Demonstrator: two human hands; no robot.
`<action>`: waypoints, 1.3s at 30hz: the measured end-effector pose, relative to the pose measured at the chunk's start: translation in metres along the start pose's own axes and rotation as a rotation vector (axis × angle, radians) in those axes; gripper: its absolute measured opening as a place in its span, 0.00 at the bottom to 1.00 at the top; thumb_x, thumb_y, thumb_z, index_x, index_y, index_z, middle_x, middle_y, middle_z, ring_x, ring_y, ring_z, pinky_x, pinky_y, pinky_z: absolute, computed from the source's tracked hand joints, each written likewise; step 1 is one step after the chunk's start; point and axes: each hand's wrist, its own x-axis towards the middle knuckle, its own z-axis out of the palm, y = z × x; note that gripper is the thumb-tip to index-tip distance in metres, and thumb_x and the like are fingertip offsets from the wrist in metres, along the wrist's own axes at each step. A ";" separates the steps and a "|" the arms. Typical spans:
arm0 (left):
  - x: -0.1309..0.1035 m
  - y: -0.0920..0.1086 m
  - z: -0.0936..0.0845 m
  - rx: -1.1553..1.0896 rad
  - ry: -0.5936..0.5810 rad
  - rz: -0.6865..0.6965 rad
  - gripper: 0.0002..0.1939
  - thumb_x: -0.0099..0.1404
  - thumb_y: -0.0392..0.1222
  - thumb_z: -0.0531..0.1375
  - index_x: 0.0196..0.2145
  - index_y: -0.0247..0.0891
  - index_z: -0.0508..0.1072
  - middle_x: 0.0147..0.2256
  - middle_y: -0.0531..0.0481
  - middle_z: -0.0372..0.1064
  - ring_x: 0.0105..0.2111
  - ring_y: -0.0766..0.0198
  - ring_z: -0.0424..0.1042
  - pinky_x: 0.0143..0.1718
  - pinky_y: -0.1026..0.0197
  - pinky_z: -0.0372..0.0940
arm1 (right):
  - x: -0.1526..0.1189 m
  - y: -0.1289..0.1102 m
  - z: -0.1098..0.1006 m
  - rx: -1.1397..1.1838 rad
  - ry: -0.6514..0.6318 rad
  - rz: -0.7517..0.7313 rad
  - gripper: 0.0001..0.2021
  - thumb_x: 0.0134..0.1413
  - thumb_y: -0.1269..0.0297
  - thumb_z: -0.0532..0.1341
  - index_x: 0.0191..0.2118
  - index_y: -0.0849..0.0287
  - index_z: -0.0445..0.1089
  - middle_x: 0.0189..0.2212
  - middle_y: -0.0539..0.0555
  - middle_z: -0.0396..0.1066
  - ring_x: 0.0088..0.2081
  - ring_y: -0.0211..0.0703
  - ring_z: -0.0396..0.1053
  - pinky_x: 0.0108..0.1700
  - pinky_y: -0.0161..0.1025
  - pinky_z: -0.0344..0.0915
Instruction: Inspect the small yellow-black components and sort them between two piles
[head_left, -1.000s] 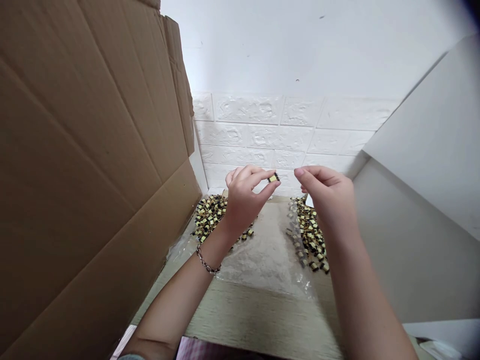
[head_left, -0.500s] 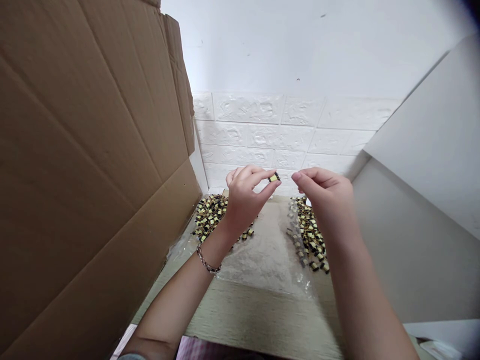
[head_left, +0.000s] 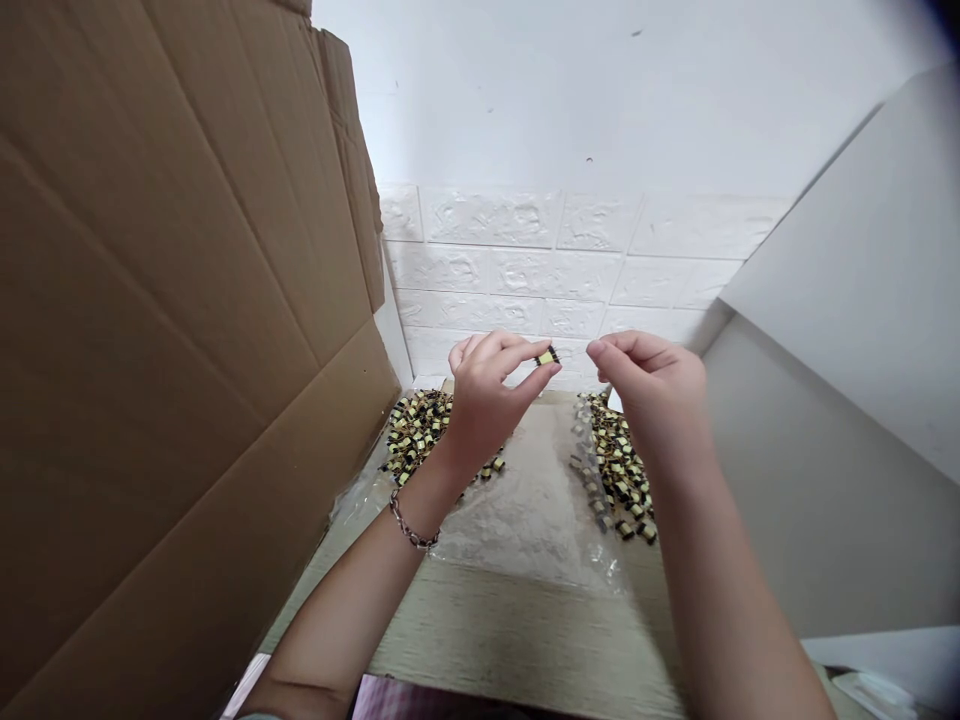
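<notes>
Silvery chain-link bracelet (head_left: 403,526)

Since half a second ago, the bare right hand (head_left: 660,385) has drawn slightly right, widening its gap from the small yellow-and-black block with pins (head_left: 547,357). The tall brown cardboard panel (head_left: 187,300) sits slightly farther left in view.

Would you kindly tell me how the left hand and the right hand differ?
The left hand pinches a yellow-and-black part between thumb and forefinger; the right hand is closed, with no part visible. The left hand has a chain bracelet at its wrist; the right hand has none. Both are raised above the table, fingertips towards each other.
</notes>
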 end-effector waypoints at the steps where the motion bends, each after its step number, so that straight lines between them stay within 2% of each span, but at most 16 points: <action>1: 0.000 0.000 0.000 0.004 0.001 0.000 0.08 0.53 0.44 0.60 0.32 0.42 0.73 0.31 0.53 0.70 0.34 0.67 0.67 0.42 0.58 0.56 | 0.001 0.001 0.000 0.001 0.012 -0.001 0.07 0.41 0.63 0.62 0.21 0.61 0.68 0.16 0.46 0.59 0.20 0.29 0.52 0.21 0.29 0.49; 9: 0.001 -0.001 -0.001 0.033 0.005 -0.038 0.07 0.53 0.44 0.60 0.32 0.42 0.72 0.31 0.54 0.70 0.34 0.67 0.67 0.44 0.57 0.54 | 0.008 0.011 -0.005 0.061 0.073 -0.027 0.06 0.42 0.63 0.61 0.23 0.60 0.68 0.17 0.45 0.60 0.21 0.29 0.55 0.25 0.30 0.53; 15: 0.000 0.000 -0.001 0.045 0.000 -0.061 0.08 0.54 0.45 0.60 0.33 0.43 0.72 0.32 0.54 0.70 0.35 0.67 0.67 0.45 0.57 0.52 | 0.005 0.008 0.000 0.022 -0.033 0.029 0.08 0.40 0.61 0.63 0.23 0.60 0.70 0.16 0.46 0.62 0.21 0.31 0.57 0.25 0.31 0.55; 22: -0.001 0.000 0.000 0.037 0.012 -0.048 0.09 0.54 0.45 0.59 0.33 0.42 0.72 0.32 0.54 0.70 0.34 0.67 0.66 0.41 0.59 0.54 | -0.004 0.005 0.012 0.090 -0.054 0.069 0.10 0.37 0.57 0.65 0.25 0.59 0.73 0.18 0.48 0.65 0.21 0.33 0.60 0.26 0.33 0.59; 34: -0.001 0.002 0.000 0.045 -0.009 -0.040 0.09 0.55 0.46 0.59 0.34 0.43 0.72 0.32 0.55 0.70 0.35 0.67 0.66 0.44 0.58 0.52 | -0.002 0.016 0.015 0.213 -0.085 0.169 0.10 0.38 0.57 0.64 0.24 0.60 0.71 0.16 0.46 0.60 0.19 0.30 0.54 0.21 0.31 0.50; 39: -0.002 0.001 0.000 0.046 0.000 -0.019 0.08 0.55 0.46 0.59 0.34 0.43 0.72 0.31 0.55 0.70 0.35 0.68 0.67 0.45 0.57 0.51 | -0.002 0.015 0.013 0.215 -0.098 0.155 0.11 0.39 0.59 0.64 0.19 0.62 0.67 0.15 0.46 0.58 0.20 0.29 0.53 0.23 0.31 0.50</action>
